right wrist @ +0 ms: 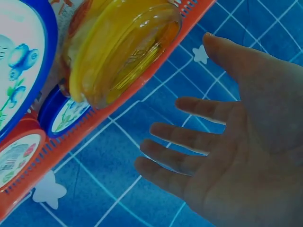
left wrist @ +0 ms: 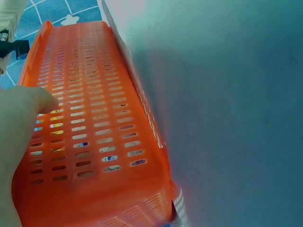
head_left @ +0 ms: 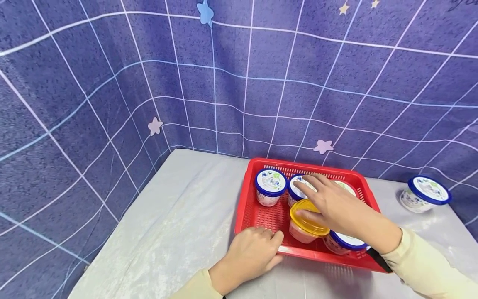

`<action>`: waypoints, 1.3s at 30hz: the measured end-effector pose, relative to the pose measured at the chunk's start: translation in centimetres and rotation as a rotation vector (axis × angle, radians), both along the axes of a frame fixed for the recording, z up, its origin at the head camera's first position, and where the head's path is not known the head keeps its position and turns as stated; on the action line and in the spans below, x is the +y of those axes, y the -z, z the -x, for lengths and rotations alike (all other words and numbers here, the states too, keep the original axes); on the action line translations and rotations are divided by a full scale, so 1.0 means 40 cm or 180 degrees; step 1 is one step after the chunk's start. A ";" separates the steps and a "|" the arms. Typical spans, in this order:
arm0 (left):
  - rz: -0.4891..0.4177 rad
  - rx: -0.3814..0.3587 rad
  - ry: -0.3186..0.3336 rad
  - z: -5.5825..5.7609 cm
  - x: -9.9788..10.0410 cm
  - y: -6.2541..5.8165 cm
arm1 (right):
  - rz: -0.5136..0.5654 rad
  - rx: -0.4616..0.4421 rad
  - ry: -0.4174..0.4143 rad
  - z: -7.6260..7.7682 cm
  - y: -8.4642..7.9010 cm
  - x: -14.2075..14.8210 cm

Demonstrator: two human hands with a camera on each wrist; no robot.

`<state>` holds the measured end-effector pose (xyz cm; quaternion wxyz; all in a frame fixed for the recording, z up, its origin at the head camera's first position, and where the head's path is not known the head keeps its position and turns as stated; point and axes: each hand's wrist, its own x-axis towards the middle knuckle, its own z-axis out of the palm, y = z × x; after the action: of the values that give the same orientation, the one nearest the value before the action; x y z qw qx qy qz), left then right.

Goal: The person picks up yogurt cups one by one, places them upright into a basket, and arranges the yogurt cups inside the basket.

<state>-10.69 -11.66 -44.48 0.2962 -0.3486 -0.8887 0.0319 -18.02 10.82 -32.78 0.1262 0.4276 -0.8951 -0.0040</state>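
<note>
At the near side of a red perforated plastic basket (head_left: pixel 243 207), my left hand (head_left: pixel 251 252) grips the rim. In the left wrist view the thumb presses on the basket's outer wall. My right hand (head_left: pixel 332 204) is above the basket with fingers spread, over a tub with a translucent yellow lid (head_left: pixel 303 233). The right wrist view shows the palm and fingers holding nothing, apart from the yellow lid (right wrist: pixel 128 56). Blue-lidded tubs stand around it: one at the back left (head_left: pixel 270 182), one behind it (head_left: pixel 296 192), one at the front right (head_left: pixel 340 244), partly hidden by my arm.
A red-rimmed tub (right wrist: pixel 21 156) sits at the basket's back right, mostly covered by my right hand in the head view. Another blue-lidded tub (head_left: pixel 423 195) stands tilted outside on the right. A pale cloth (head_left: pixel 179 207) covers the table, with a purple curtain (head_left: pixel 224 91) behind.
</note>
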 end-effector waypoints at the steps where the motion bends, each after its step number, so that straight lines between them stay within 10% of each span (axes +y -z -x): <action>1: -0.0003 0.0007 0.0004 0.000 0.001 0.000 | 0.0012 -0.0035 0.0055 -0.003 0.000 0.005; 39: -0.0018 -0.0230 -0.0016 -0.003 0.012 -0.008 | 0.1485 -0.0052 0.1221 -0.027 0.011 0.292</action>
<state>-10.57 -11.16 -44.16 0.2649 -0.3465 -0.8997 0.0175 -16.95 22.50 -33.23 0.2108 0.2101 -0.9373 0.1813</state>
